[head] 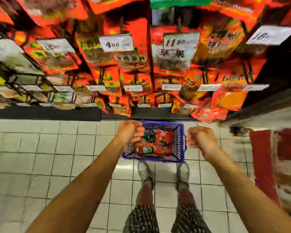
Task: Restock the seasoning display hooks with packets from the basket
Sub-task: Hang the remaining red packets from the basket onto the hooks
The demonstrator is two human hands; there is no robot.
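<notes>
A blue plastic basket (179,140) with perforated lattice walls sits on the pale square-tiled floor (40,157), just ahead of the person's two light shoes (145,170) and close to the dark base of the display rack (133,64). Inside lie glossy, crinkled seasoning packets (163,142), mostly red with some green print (too blurred and overlapping to count). The left hand (128,132) hovers over the basket's left rim, fingers curled into a fist with nothing visibly gripped. The right hand (200,138) hangs just outside the right rim, fingers likewise curled and holding nothing. On the rack, red and orange foil pouches hang in several tiers, with white rectangular price cards (117,42) in front.
</notes>
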